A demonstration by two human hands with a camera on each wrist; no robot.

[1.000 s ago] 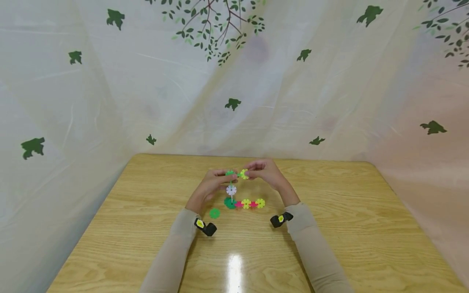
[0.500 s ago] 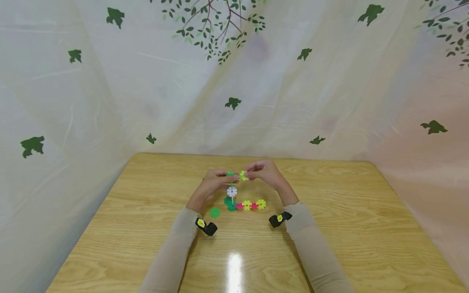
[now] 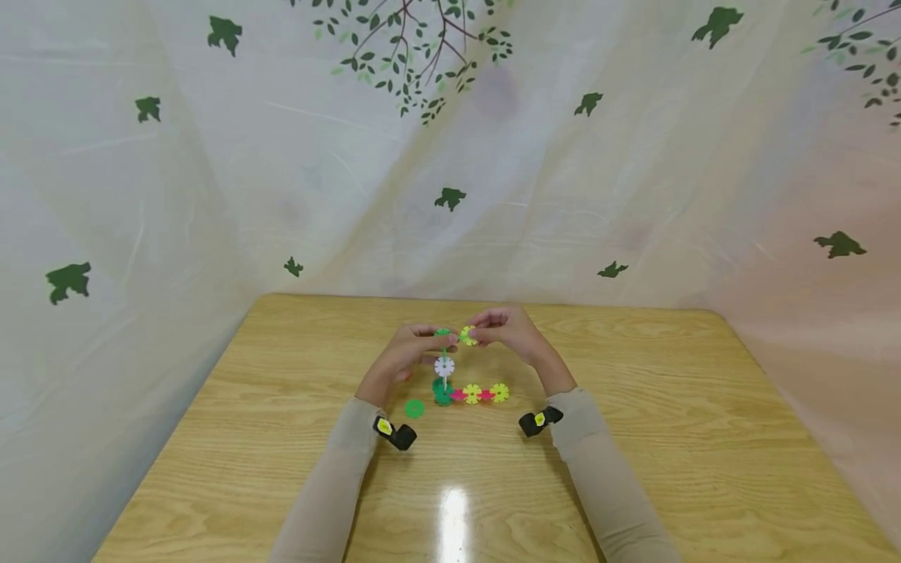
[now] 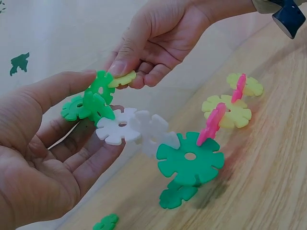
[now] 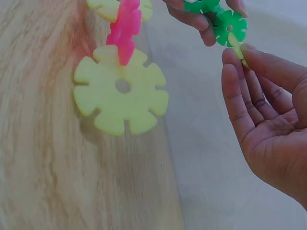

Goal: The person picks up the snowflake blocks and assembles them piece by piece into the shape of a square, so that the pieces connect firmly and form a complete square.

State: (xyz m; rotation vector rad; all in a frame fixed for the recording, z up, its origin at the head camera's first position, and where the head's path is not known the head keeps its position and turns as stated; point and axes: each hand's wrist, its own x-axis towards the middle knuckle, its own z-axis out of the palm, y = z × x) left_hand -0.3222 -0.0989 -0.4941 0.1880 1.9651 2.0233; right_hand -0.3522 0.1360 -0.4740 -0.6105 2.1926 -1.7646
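My left hand (image 3: pixel 404 356) grips bright green notched flower discs (image 4: pixel 99 86) at the top of a linked chain, thumb on one side and fingers behind. Between the thumb and fingers of my right hand (image 3: pixel 514 335) is a yellow flower disc (image 4: pixel 123 79), its edge meeting a green disc. Whether their slots are fully joined, I cannot tell. Below the left hand follow white discs (image 4: pixel 117 125), then dark green discs (image 4: pixel 191 160). From there a row of pink discs (image 4: pixel 212 123) and yellow discs (image 4: pixel 226 112) runs to the right.
A loose green disc (image 3: pixel 414 409) lies on the wooden table (image 3: pixel 633 438) near the left wrist. Something small and red (image 3: pixel 404 377) shows partly under the left hand. A patterned curtain (image 3: pixel 352 195) hangs behind the table's far edge.
Both hands stay nearly in place, holding the same discs. The lower dark green, pink and yellow part swung slightly towards me and back. A red bit now shows under the left hand.
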